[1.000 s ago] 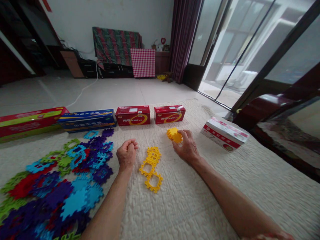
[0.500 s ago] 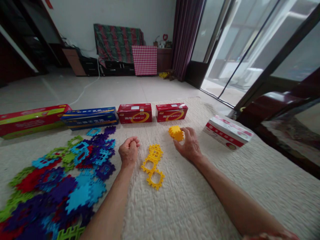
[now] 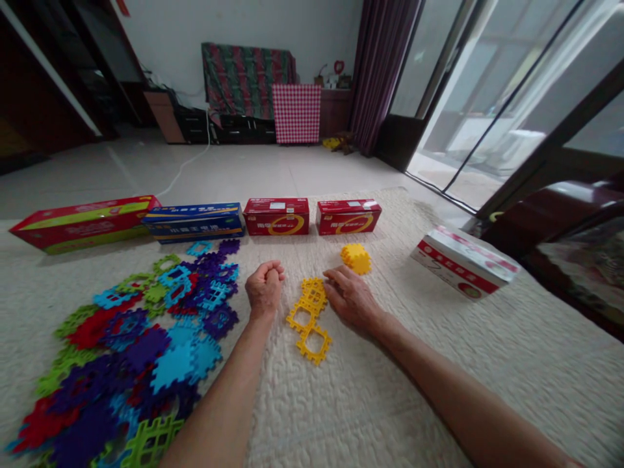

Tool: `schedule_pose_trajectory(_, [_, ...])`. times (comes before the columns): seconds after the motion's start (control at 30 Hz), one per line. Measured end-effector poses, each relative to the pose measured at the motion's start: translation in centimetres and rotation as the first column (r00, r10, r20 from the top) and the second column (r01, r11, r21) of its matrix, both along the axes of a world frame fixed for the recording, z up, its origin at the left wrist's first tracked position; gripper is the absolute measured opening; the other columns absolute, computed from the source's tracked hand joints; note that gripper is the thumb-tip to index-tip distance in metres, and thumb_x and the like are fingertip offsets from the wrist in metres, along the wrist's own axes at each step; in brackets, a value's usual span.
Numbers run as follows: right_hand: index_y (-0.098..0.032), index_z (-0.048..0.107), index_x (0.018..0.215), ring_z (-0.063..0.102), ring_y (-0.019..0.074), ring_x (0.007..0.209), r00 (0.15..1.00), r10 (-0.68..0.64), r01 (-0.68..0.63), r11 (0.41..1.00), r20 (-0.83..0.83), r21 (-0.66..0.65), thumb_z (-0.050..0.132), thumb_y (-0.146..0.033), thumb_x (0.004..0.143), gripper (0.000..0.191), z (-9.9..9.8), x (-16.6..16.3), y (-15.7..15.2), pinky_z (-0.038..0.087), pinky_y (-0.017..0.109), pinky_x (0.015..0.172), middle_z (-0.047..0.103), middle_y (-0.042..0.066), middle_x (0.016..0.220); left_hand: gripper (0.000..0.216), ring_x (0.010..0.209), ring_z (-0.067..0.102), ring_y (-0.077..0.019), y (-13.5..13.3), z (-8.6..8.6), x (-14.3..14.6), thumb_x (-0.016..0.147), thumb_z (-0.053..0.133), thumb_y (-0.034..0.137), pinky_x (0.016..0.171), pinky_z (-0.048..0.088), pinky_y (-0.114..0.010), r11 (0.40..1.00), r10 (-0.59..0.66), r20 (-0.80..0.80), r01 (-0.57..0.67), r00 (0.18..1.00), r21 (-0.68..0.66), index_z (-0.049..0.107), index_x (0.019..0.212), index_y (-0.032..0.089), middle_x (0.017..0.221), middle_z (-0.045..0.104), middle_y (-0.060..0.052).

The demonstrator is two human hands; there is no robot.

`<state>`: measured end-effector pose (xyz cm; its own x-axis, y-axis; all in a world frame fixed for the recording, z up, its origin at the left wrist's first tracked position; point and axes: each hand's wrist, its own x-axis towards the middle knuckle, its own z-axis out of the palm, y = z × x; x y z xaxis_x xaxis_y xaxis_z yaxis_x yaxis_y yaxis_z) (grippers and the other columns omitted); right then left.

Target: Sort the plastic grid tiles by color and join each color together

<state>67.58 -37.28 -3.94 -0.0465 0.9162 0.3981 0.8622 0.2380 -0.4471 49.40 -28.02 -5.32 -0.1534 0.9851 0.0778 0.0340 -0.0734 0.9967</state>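
- nearest me, on the left of the quilt (image 3: 390,390), lies the pile of loose tiles (image 3: 141,338) in blue, purple, green and red. there are too many, too overlapped, for me to count; none of it looks joined, so i judge most of the work is left here.
- just right of the pile, in the middle, are the yellow flat tiles (image 3: 308,318). i count three open frames in a chain, and the far one may be a stack - i cannot tell. they lie flat, not built up.
- the left hand (image 3: 264,289) rests on the quilt beside them, fingers curled tight into a fist; i cannot see whether anything is inside.
- the right hand (image 3: 350,300) lies palm down, fingers pressed together and flat, tips touching the far yellow tile, pinching nothing.
- a little farther, clear of both hands, stands one yellow cube (image 3: 356,258) - the only finished piece i can see.
- at the far edge are five boxes: a long red-and-green box (image 3: 82,223), a blue box (image 3: 197,221), two red boxes (image 3: 277,216) in a row, and a white-and-red box (image 3: 463,261) angled off to the right.
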Motion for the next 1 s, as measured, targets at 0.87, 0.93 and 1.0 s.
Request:
schedule_pose_trajectory(0.87, [-0.024,0.065,0.108,0.057,0.0207,0.099,0.852,0.524,-0.493,0.814,0.022,-0.309,0.056,-0.005,0.07,0.043,4.8,-2.4,-4.7,0.05,0.038,0.088,0.058,0.007,0.112,0.029,0.057,0.062,-0.0118,0.2,0.5,-0.1,0.062,0.051,0.024,0.05,0.046,-0.021,0.998,0.049,0.161,-0.042,0.986,-0.049,0.068,0.083,0.014,0.07,0.068,-0.003])
schedule_pose_trajectory(0.93, [-0.024,0.066,0.106,0.057,0.0212,0.101,0.841,0.539,-0.502,0.809,0.045,-0.306,0.057,-0.007,0.072,0.04,4.8,-2.5,-4.6,0.049,0.039,0.091,0.058,0.007,0.115,0.029,0.057,0.062,-0.0119,0.2,0.4,-0.1,0.062,0.052,0.025,0.051,0.046,-0.021,0.998,0.05,0.155,-0.043,0.987,-0.048,0.069,0.083,0.014,0.069,0.068,-0.003])
schedule_pose_trajectory(1.0, [-0.024,0.065,0.108,0.056,0.0208,0.105,0.836,0.548,-0.516,0.806,0.036,-0.29,0.055,-0.008,0.076,0.036,4.9,-2.5,-4.5,0.047,0.039,0.094,0.057,0.007,0.118,0.029,0.058,0.063,-0.0123,0.2,0.4,-0.1,0.062,0.052,0.025,0.051,0.046,-0.021,0.998,0.053,0.148,-0.046,0.988,-0.052,0.069,0.083,0.014,0.069,0.068,-0.003])
